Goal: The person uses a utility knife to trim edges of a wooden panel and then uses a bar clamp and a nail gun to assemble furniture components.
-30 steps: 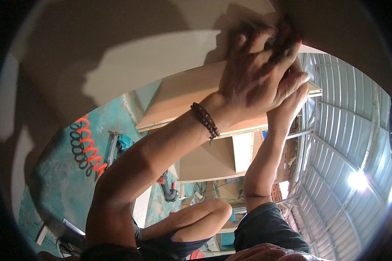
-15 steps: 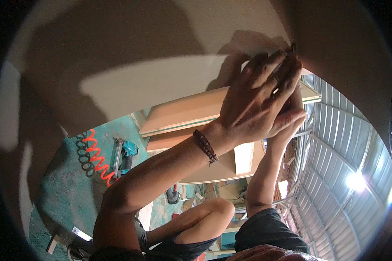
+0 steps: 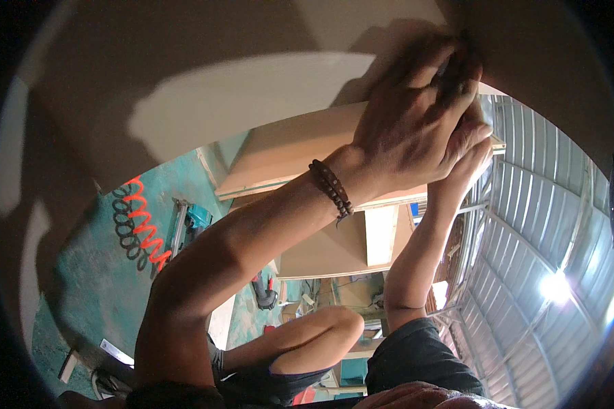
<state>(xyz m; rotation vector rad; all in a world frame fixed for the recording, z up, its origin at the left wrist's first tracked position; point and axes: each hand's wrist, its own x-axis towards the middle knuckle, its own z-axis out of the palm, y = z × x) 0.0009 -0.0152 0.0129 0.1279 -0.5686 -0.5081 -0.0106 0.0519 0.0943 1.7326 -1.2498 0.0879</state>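
Observation:
My left hand point(image 3: 409, 129), with a dark beaded bracelet point(image 3: 331, 187) at the wrist, reaches up to the inner corner where a pale wooden panel point(image 3: 252, 88) meets a shadowed side panel point(image 3: 539, 54). Its fingers are stretched out and spread against the panel near that corner, their tips dim and blurred. Behind it is my right hand point(image 3: 472, 160), close to the left thumb. Most of the right hand's fingers are hidden, so I cannot make out what they touch or hold.
Lighter wooden panels point(image 3: 286, 153) stand beyond my arms. On the green floor point(image 3: 95, 273) lie a teal nail gun point(image 3: 196, 219), a coiled orange hose point(image 3: 140, 211) and a dark power tool point(image 3: 264, 293). A bright lamp point(image 3: 556, 288) hangs by the corrugated metal roof point(image 3: 525, 225).
Both hands have shifted slightly upward and to the right in the picture. The left fingers are more spread and deeper in shadow. The view has moved a little too.

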